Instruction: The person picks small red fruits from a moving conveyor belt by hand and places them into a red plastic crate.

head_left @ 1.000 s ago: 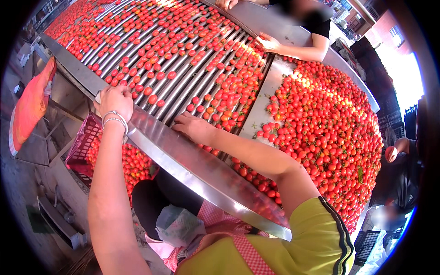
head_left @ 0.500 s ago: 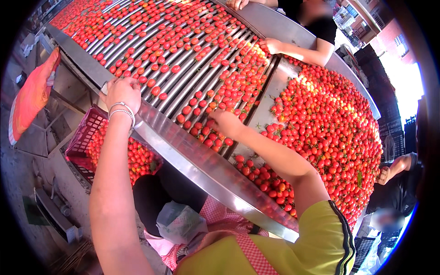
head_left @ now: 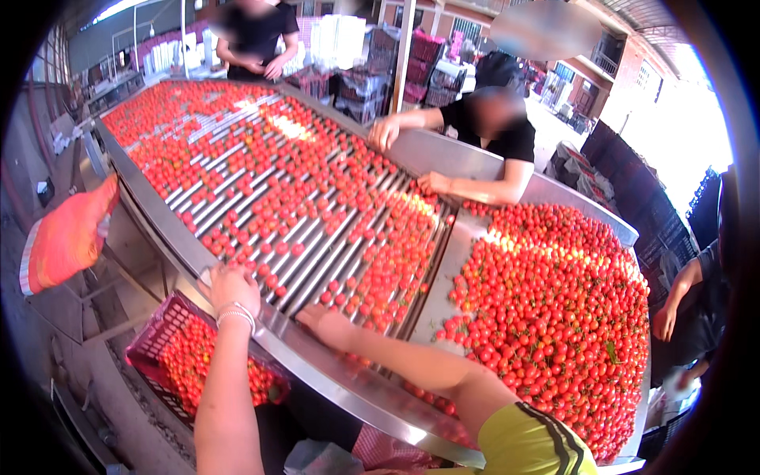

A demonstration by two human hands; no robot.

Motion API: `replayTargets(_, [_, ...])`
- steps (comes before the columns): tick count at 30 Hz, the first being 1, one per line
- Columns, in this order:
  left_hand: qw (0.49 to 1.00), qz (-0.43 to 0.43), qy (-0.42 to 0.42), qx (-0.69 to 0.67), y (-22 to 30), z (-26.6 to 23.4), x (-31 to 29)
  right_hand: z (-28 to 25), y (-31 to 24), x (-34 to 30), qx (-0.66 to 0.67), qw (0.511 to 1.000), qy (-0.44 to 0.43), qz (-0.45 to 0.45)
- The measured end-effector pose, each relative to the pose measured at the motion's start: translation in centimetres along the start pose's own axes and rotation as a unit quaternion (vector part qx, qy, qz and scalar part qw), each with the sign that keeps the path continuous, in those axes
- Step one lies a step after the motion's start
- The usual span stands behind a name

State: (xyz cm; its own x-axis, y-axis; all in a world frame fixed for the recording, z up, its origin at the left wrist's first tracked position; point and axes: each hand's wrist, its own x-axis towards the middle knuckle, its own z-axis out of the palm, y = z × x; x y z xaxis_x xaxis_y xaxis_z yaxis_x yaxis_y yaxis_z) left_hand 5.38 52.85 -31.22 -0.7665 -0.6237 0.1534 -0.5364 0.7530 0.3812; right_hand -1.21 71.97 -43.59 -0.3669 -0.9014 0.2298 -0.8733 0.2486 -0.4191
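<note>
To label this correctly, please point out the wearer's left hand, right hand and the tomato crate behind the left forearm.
Left hand [head_left: 236, 290], head view: back of the hand.
Right hand [head_left: 328, 325], head view: back of the hand.
Tomato crate [head_left: 157, 331], head view: left wall, inner side.

Two hands belong to the wearer: one left hand [head_left: 234, 290] and one right hand [head_left: 326, 323]. At least three other people show: one across the rollers [head_left: 518, 142], one at the far end [head_left: 260, 36], one at the right edge [head_left: 697, 293]. The first two show two hands each, the third at least one. Tomatoes [head_left: 546, 332] number in the hundreds, too many to count, in three lots: one on the rollers [head_left: 297, 273], one in a heap, one in a basket [head_left: 152, 336]. There is one basket beside the wearer, one orange bag [head_left: 71, 237], one green leaf [head_left: 611, 352] on the heap, and one dark cap [head_left: 500, 71]. Rollers exceed a dozen; background crates [head_left: 368, 87] are several, their exact number unclear
</note>
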Motion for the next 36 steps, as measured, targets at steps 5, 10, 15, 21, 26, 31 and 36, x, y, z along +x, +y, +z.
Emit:
replayTargets(5, [1.0,-0.005,0.011,-0.001,-0.6,1.1,0.1,1.1,0.2,1.2,-0.053,0.998,-0.016,0.026])
replayTargets(10, [0.999,0.014,0.029,-0.033,0.1,1.4,0.1,-1.1,0.7,0.5,0.197,0.95,0.141,0.196])
replayTargets(15, [0.999,0.006,0.029,-0.042,-0.7,1.5,-0.3,-7.0,-5.1,5.6,0.517,0.773,0.244,0.274])
replayTargets(21, [0.95,-0.113,0.075,0.28,2.2,2.9,0.2,-6.9,-14.6,14.0,0.612,0.762,0.144,0.155])
replayTargets(26, [0.97,0.145,0.132,-0.146,-1.7,6.3,0.9,-3.4,-19.3,17.6,0.6,0.778,-0.122,0.142])
replayTargets(31, [0.968,0.08,0.221,-0.093,-0.9,3.7,-1.4,-2.5,-18.6,17.6,0.411,0.883,-0.179,0.137])
replayTargets(36, [0.985,0.109,0.093,-0.096,-0.9,5.9,0.4,-1.2,-16.9,17.8,0.453,0.875,-0.104,0.138])
